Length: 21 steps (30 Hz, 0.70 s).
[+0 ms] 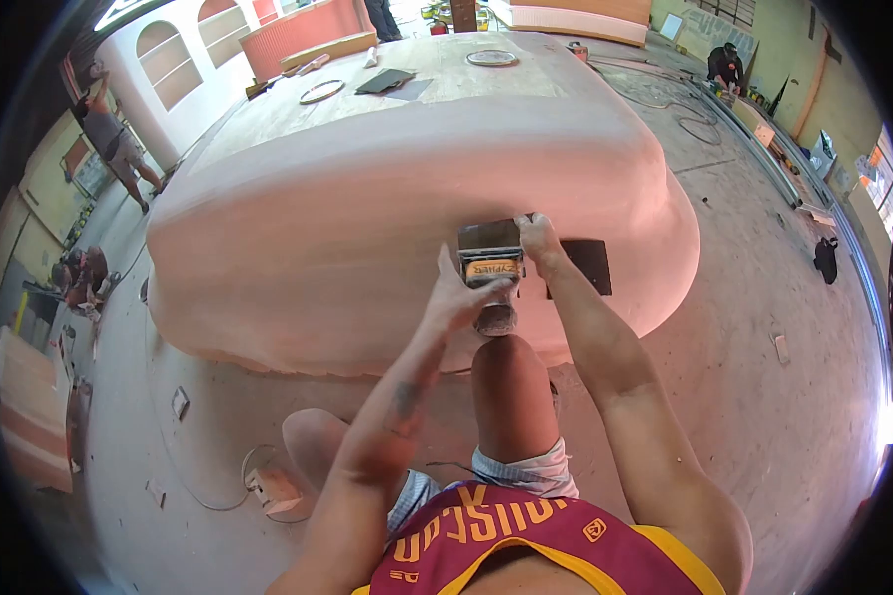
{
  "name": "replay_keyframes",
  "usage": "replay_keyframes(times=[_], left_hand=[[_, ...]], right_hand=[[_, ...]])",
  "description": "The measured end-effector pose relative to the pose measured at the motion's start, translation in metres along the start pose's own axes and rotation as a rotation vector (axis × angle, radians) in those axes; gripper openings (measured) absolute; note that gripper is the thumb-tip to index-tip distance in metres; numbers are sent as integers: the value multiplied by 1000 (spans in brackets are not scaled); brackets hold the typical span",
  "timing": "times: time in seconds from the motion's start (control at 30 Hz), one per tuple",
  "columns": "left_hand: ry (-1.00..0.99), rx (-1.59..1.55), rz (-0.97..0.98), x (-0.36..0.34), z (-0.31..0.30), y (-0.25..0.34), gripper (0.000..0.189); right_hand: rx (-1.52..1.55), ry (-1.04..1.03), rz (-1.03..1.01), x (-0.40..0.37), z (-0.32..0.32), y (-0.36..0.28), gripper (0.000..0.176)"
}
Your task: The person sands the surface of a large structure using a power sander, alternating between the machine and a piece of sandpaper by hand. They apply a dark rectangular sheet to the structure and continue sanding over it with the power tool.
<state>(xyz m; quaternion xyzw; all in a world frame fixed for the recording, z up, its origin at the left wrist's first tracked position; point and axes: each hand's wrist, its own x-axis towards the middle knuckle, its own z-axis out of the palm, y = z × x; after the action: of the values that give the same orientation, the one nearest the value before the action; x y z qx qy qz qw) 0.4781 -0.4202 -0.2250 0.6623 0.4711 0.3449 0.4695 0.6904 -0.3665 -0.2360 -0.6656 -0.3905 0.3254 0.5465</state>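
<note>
An electric sander (493, 270) with an orange label rests above my raised knee, in front of a large, rounded, pinkish-white piece (298, 228). My left hand (458, 299) grips the sander from its left side, thumb across the body. At the sander's far end lies a dark sheet of sandpaper (490, 236). My right hand (539, 241) is closed on the upper right corner of that sheet, fingertips partly hidden. Just right of my right wrist, a second dark sheet (589, 268) shows against the rounded piece, partly covered by my forearm.
On the piece's top lie dark sheets (385, 81) and two ring-shaped items (492, 59). A cable and small block (274, 493) sit on the floor at left. One person (117, 134) stands at far left; another (726, 67) works at far right beside long metal bars (754, 134).
</note>
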Motion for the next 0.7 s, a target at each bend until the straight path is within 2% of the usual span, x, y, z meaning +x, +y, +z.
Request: replay_keyframes(times=[0.03, 0.07, 0.17, 0.27, 0.33, 0.4, 0.43, 0.53, 0.63, 0.7], left_hand=[[54, -20, -19, -10, 5, 13, 141], [105, 59, -146, -25, 4, 24, 148], [151, 22, -93, -15, 15, -5, 147], [8, -134, -134, 1, 22, -31, 94], [-136, -266, -213, -6, 17, -13, 66], [-273, -382, -271, -19, 6, 9, 50], [-270, -418, -274, -27, 2, 17, 48], [-276, -536, -227, -47, -7, 29, 43], [-318, -637, -134, -64, -10, 22, 43], [-328, -668, -92, -67, -12, 11, 44]], right_hand=[[75, 6, 7, 7, 6, 6, 39], [148, 11, 18, 11, 11, 15, 40], [364, -18, 65, 6, 13, 14, 36], [476, -73, 66, 5, 12, 16, 32], [544, -91, 68, -1, 11, 13, 29], [558, -91, 58, -1, 15, 10, 29], [564, -89, 56, -1, 15, 11, 28], [598, 35, 52, 14, 15, 8, 30], [460, 329, -42, 34, 12, 5, 36], [722, 501, 8, 107, -4, 14, 44]])
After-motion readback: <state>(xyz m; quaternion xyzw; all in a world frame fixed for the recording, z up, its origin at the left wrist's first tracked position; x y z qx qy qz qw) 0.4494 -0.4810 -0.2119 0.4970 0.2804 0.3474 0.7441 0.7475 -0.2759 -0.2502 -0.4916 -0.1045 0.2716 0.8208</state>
